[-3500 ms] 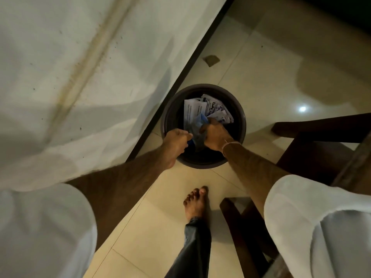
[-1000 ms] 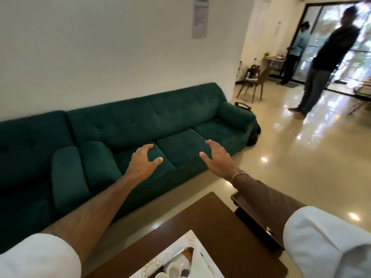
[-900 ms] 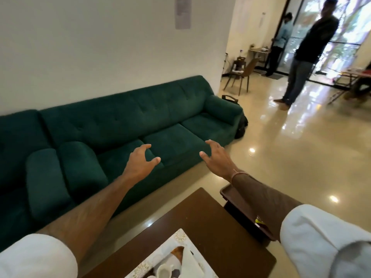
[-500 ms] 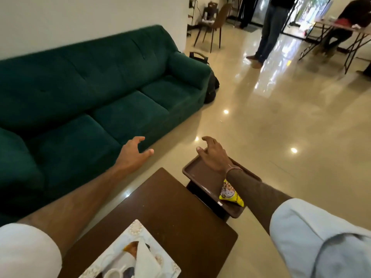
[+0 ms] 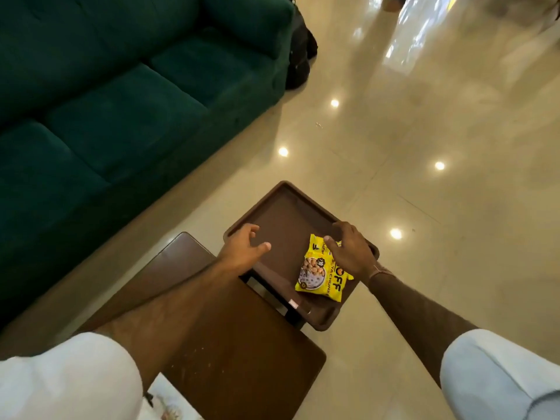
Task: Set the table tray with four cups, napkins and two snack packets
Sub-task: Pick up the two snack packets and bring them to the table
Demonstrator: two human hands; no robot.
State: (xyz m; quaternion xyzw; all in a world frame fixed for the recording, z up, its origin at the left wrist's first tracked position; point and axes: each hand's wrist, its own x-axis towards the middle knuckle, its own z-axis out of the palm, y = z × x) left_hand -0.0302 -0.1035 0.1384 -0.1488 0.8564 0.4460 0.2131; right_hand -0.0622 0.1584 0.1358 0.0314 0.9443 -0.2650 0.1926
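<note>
Below, a brown rectangular plastic tray [image 5: 285,216] holds a yellow snack packet [image 5: 318,275] near its right edge. Right hand [image 5: 351,253] hovers spread over the packet's top, grasping nothing; left hand [image 5: 244,250] hangs open above the tray's left rim, beside the dark wooden bench [image 5: 230,344].

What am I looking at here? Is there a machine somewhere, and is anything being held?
No machine: a person wears a camera on the head, looking down at their own two bare hands. The left hand hovers open over the near-left edge of a brown tray. The right hand reaches over the tray's right side, its fingers spread above a yellow snack packet lying in the tray; neither has a grip on anything yet. The tray sits beside a dark wooden table. A green sofa stands on the shiny floor behind.
</note>
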